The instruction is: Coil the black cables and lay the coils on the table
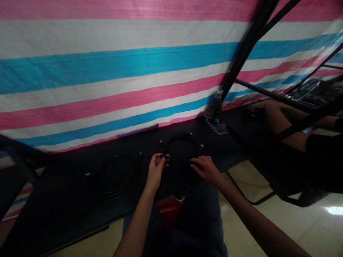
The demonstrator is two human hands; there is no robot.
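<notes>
My left hand (157, 169) pinches a black cable near its dark plug end, at the near left side of a coil. My right hand (206, 167) holds the same cable between thumb and fingertips, a short way to the right, so a short stretch runs between both hands. Just beyond and partly behind my fingers lies a coiled black cable (166, 142) with light-coloured connector tips; whether the held stretch belongs to this coil I cannot tell. Farther left, a second coiled black cable (112, 195) rests flat, its two pale-tipped ends sticking out on either side.
The black table (66, 214) runs along a striped plastic sheet (120, 103). A clear bottle (214, 103) stands near a dark slanted metal post (233, 71). At the right, another person's arm (278, 121) rests on the adjoining table. Something red (170, 214) shows between my legs.
</notes>
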